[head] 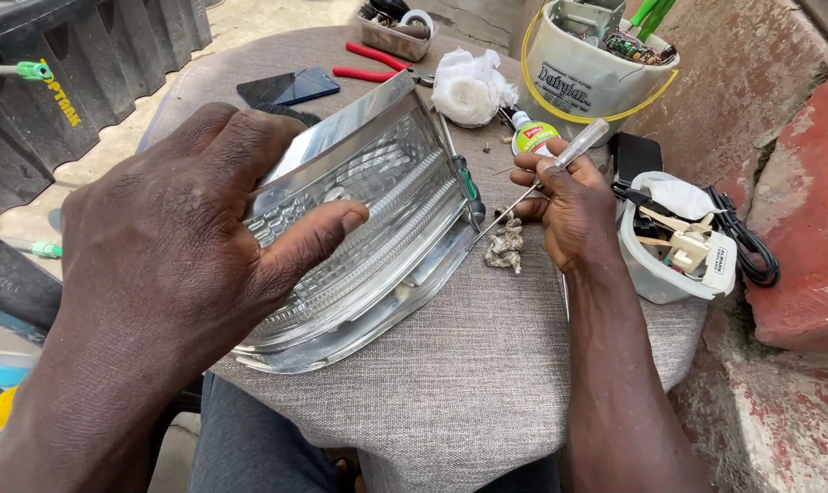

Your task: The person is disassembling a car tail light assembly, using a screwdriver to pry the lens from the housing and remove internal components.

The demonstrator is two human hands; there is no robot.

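While the left hand (172,242) presses down on the clear plastic lamp housing (368,228), the housing lies steadied against the grey cloth-covered table (487,383), its ribbed lens face turned up. The fingers of this hand are spread wide over the near left part of the lens, thumb (327,228) laid flat across the ribs, palm bearing on the outer corner; this grip appears meant to stop the housing sliding while its far edge is worked. The housing's long axis runs diagonally, from the near left under the palm toward the far right, where its narrow end points at the right hand.

The right hand (569,205) is closed around a thin screwdriver (546,173) in a pen-like pinch, clear handle rising past the knuckles toward the upper right. The shaft slants down and left from the fingertips, its tip meeting the right-hand rim of the housing, just beyond the thumb of the left hand. A crumpled wad of grey material (506,246) lies just below the right fingers. A small green-capped glue bottle (532,137) stands just behind them, and a white tub of parts (679,246) sits close beside the wrist.
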